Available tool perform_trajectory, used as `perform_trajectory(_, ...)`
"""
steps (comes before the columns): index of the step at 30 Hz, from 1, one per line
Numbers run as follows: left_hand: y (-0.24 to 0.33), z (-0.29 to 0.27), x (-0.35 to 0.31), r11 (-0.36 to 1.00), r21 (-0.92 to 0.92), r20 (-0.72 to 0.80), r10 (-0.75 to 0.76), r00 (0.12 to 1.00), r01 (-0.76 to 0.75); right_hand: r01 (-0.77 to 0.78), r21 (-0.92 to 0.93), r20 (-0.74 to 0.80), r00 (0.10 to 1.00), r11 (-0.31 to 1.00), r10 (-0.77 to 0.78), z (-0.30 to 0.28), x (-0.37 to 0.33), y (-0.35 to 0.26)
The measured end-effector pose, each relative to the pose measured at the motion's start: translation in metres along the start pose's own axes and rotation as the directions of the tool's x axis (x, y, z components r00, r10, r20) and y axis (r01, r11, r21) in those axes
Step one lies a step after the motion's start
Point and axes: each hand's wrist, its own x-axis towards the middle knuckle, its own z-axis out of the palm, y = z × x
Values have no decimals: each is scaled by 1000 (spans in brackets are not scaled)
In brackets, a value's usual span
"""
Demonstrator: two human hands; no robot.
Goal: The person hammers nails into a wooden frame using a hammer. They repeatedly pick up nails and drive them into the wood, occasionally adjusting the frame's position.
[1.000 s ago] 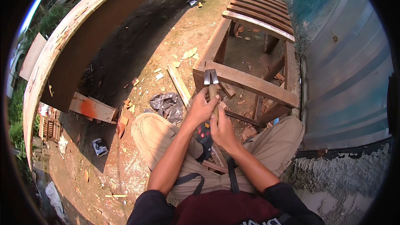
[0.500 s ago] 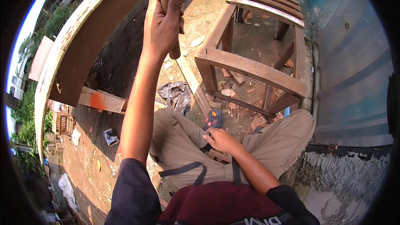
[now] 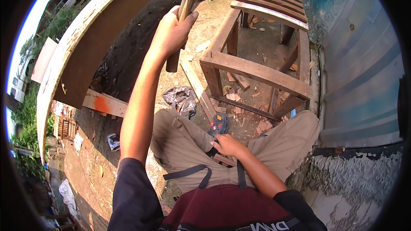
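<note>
My left hand (image 3: 173,32) is raised in front of me, wrapped round the wooden handle of a hammer (image 3: 173,62). The hammer's metal head points up, close to the wooden panel's edge. In my lap, my right hand (image 3: 229,146) rests with curled fingers beside a dark clog (image 3: 218,124) dotted with small coloured pieces. Whatever those fingers may hold is hidden. Ahead to the right stands a brown wooden chair frame (image 3: 257,70), slatted at its far end, with a nail sticking up at its near left corner. Neither hand touches it.
A large curved-looking wooden panel (image 3: 85,66) rises at my left. A light wooden strip (image 3: 198,87) lies by a crumpled plastic bag (image 3: 180,100). Wood scraps litter the ground under the frame. A metal sheet (image 3: 361,72) borders the right; a can (image 3: 113,142) lies at left.
My left hand has moved slightly right and down with the hammer, whose head now shows more fully and tilts to the right. My right hand has stayed nearly still.
</note>
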Motion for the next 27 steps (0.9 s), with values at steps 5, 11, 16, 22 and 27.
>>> perform_trajectory(5,-49,43,-18,997,49,-134,65,989,-59,-28,1,-14,1000,1000,28,-5,-1,-2)
perform_trajectory(11,-75,41,-25,923,66,271,-382,884,378,-70,19,-7,997,997,71,-16,-4,-2)
perform_trajectory(16,-5,4,6,990,-74,117,-114,987,123,24,16,-70,997,1000,-22,7,-5,9)
perform_trajectory(22,-98,50,-29,969,227,122,-126,985,95,16,20,-99,995,1000,-14,-1,-3,1)
perform_trajectory(27,-74,30,-25,896,-70,407,-375,833,438,-81,-6,-20,997,997,81,-10,-2,6)
